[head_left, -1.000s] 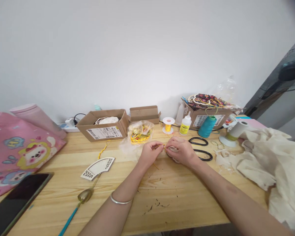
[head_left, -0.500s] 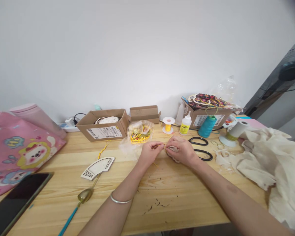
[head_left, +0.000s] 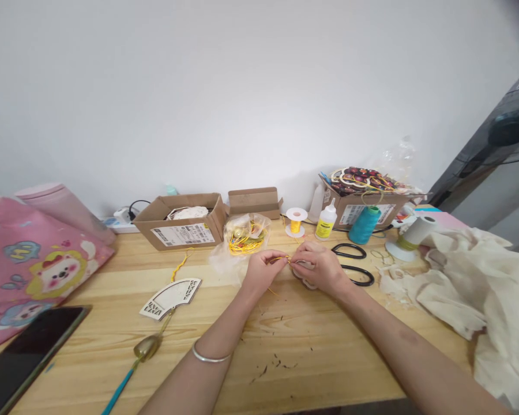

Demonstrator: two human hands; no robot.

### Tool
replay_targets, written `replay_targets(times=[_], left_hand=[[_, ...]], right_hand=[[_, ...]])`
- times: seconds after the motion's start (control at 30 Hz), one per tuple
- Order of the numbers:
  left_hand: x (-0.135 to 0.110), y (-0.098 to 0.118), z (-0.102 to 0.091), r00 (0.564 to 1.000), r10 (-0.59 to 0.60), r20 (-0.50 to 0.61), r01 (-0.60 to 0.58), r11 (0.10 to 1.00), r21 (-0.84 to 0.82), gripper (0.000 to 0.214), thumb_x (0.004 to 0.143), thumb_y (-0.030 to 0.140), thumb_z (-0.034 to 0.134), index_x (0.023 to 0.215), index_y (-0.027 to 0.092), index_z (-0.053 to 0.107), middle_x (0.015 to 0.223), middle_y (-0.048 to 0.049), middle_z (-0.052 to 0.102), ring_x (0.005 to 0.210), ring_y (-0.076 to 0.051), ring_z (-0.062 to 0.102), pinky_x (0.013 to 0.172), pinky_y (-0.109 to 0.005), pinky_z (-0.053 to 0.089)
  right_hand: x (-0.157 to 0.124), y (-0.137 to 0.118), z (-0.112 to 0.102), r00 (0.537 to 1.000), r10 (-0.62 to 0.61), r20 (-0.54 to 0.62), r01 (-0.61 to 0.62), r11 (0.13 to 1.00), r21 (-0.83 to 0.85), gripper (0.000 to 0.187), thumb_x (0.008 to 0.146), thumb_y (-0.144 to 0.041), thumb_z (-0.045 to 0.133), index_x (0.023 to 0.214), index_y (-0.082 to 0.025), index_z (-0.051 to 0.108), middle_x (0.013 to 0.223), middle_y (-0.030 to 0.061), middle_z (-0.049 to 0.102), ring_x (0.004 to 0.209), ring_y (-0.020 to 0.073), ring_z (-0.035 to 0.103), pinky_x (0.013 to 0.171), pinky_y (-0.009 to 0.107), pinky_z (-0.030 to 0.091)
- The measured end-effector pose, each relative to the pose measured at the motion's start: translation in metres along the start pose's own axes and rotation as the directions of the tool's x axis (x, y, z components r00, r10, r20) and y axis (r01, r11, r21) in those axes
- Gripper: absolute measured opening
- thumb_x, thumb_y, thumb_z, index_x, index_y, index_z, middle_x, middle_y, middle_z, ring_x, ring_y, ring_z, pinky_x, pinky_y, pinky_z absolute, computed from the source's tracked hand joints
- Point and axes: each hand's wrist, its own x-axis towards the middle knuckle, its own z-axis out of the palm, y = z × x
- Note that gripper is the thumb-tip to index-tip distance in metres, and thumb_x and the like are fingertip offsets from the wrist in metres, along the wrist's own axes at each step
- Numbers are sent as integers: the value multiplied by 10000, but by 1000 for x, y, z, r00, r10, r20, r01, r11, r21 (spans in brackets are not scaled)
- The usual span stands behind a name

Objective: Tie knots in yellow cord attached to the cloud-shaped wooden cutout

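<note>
Place: a craft work corner on a wooden table (head_left: 324, 369) against a plain wall (head_left: 225, 104); home or workshop, cannot tell.
Handwork: left hand (head_left: 263, 268) and right hand (head_left: 318, 265) pinch yellow cord (head_left: 288, 259) in front of the squeeze bottle (head_left: 326, 223).
Thread: yellow spool (head_left: 295, 225) just left of the bottle, teal cone (head_left: 364, 226) just right.
Scissors (head_left: 363, 284): black handles, in front of the bottle, to its right.
Boxes: left box (head_left: 181, 235) well left of the bottle; right box (head_left: 346, 215), heaped with ornaments (head_left: 363, 180), behind it.
Belongings: phone (head_left: 34, 354) and pink bag (head_left: 38, 271), far left of the bottle.
Fan (head_left: 510, 129): far right of the bottle.
</note>
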Motion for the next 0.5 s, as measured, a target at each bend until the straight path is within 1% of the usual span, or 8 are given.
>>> replay_targets(times=[0.13,0.3,0.5], left_hand=[[0,2,0,1000,4,4,-4,1000,-28,134,575,206,592,679,127,622,696,-46,639,678,-149,573,649,-258,450],[-1,3,0,1000,12,27,-10,997,-71,161,582,219,597,714,127,591,728,-46,630,703,-144,574,649,-246,446],[-1,4,0,999,24,45,-23,999,-25,173,589,227,596,730,127,581,734,-48,626,702,-138,572,632,-235,443]], right_hand=[[1,-1,-1,1000,6,-8,-6,1000,7,121,707,-224,510,739,-214,626,717,30,568,675,124,508,574,219,381],[1,2,1,1000,16,-17,-16,1000,-6,128,710,-238,511,755,-218,630,728,31,571,688,130,506,582,226,387],[1,-2,2,999,43,4,-43,999,22,179,715,-222,491,827,-226,630,777,31,572,722,135,505,594,232,391]])
